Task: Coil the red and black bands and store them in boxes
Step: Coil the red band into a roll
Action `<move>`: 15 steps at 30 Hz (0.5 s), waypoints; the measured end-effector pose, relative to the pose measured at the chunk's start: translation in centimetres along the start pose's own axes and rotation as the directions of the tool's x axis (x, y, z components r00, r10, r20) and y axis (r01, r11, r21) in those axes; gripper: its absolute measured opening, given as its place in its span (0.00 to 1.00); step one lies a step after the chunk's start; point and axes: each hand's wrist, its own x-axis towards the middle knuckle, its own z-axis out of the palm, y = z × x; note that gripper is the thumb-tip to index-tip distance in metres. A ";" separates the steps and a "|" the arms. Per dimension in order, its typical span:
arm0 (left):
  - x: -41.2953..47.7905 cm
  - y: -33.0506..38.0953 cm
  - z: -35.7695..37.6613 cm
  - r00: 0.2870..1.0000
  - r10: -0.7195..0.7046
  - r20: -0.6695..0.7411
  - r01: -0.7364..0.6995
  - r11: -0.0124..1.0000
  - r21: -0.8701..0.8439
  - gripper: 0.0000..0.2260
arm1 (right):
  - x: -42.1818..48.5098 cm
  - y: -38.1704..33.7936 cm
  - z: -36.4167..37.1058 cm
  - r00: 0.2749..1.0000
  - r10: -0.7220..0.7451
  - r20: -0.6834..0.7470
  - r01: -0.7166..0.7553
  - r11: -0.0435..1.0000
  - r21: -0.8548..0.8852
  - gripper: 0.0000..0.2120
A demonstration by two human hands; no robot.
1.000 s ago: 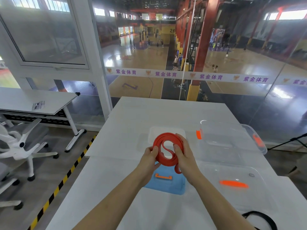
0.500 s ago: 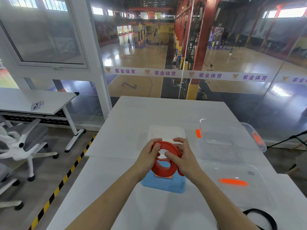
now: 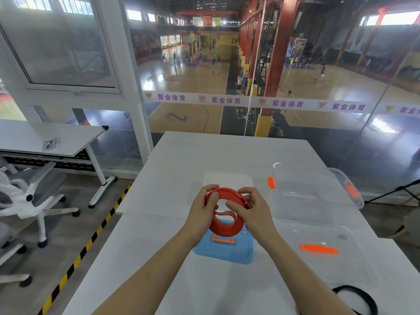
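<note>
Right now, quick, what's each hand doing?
Left hand: holding the red band.
Right hand: holding the same red band.

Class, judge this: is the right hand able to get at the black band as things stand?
Probably not yet: the right hand and left hand both grip the red band. Nothing lies over the black band, though.

Pretty bright and even, daylight pouring in from the high windows point(image 3: 391, 18) at 2 o'clock, glare patches on the court floor point(image 3: 156, 77) at 11. Fisheye bends the edges hard, and the white surface point(image 3: 227, 151) looks washed out.
</note>
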 end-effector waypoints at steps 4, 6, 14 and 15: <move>0.0 -0.2 0.1 1.000 -0.020 -0.001 0.020 0.999 -0.034 0.10 | 0.1 -0.1 -0.1 1.000 -0.021 0.000 0.021 1.000 -0.005 0.21; 0.0 -0.3 0.6 0.992 -0.118 -0.053 0.113 0.989 -0.096 0.14 | 0.1 0.1 0.0 1.000 -0.029 -0.001 0.029 1.000 -0.010 0.21; 0.3 -0.8 1.1 0.968 -0.216 -0.126 0.212 0.976 -0.042 0.25 | 0.0 0.2 0.1 0.999 -0.043 0.031 0.045 0.997 -0.065 0.24; 0.4 -0.9 1.1 0.967 -0.214 -0.135 0.212 0.977 -0.033 0.24 | 0.0 0.2 0.1 0.999 -0.039 0.036 0.042 0.996 -0.073 0.24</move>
